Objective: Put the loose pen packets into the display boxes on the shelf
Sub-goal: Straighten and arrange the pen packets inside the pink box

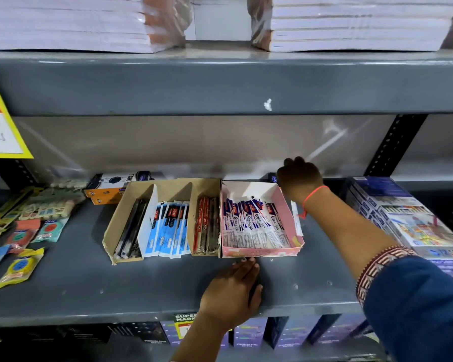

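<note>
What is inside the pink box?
The pink cardboard box holds a row of white, blue and red pen packets, leaning side by side. Whatever lies beneath them on the box's floor is covered.

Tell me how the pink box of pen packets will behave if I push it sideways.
The pink box looks like thin card, so its walls may flex. Packed with packets, it probably slides flat on the smooth shelf rather than tipping.

Fingers of the right hand [300, 178] hidden behind the pink box [285, 205], so grip unreadable. Loose packet [297, 223] beside that box mostly covered by the wrist. Yellow price sign [3, 126] cut off at left edge. Small print on the pen packets [251, 223] too fine to read.
</note>
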{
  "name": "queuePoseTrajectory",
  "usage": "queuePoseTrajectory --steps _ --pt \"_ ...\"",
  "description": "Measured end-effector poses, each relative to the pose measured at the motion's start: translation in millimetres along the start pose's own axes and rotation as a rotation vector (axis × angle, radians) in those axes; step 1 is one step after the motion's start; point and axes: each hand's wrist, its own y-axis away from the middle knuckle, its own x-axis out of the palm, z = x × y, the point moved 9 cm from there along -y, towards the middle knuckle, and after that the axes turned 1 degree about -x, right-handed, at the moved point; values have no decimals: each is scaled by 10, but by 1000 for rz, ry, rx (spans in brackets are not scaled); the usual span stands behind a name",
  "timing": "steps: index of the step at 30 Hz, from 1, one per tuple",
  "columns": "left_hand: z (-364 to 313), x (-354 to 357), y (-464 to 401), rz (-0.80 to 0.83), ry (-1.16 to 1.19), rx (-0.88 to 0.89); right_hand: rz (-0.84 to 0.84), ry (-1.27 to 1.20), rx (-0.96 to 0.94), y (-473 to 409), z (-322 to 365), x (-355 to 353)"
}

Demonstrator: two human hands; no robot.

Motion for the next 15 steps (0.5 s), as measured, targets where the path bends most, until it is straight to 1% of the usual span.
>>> queuePoseTrajectory --steps 2,6,13,15 --pt "6 7 -3 -2 7 -4 15 52 -93 -13 203 122" --pt "3 21 -2 -3 0 5 113 113 -165 1 485 395" --pt "0 27 -3 -4 4 6 261 116 -191 -30 609 674" --pt "-7 29 -3 2 1 10 310 97 -170 -79 585 721"
